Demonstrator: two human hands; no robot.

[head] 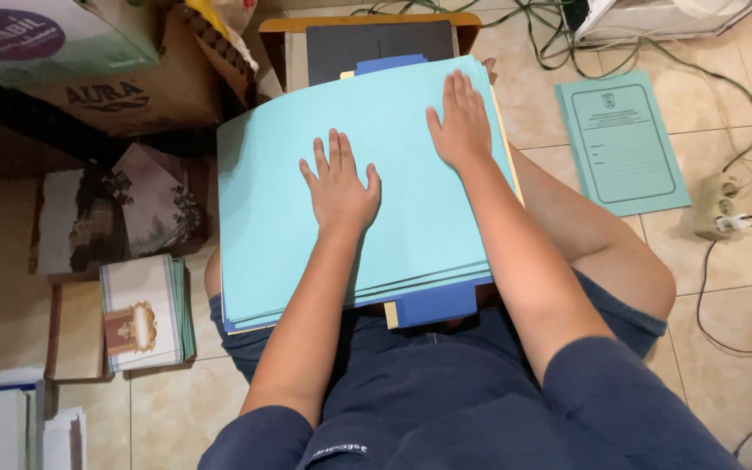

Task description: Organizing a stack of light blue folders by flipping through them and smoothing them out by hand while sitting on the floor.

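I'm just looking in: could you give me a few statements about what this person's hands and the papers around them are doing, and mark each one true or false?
1. Both the left hand and the right hand lie flat, palms down, on the stack of light blue paper sheets. True.
2. The stack rests on a table. False: it rests on the person's lap.
3. A green printed paper folder lies on the tiled floor beside the person's right leg. True.
4. The right hand grips a pen. False: it holds nothing, fingers spread open.
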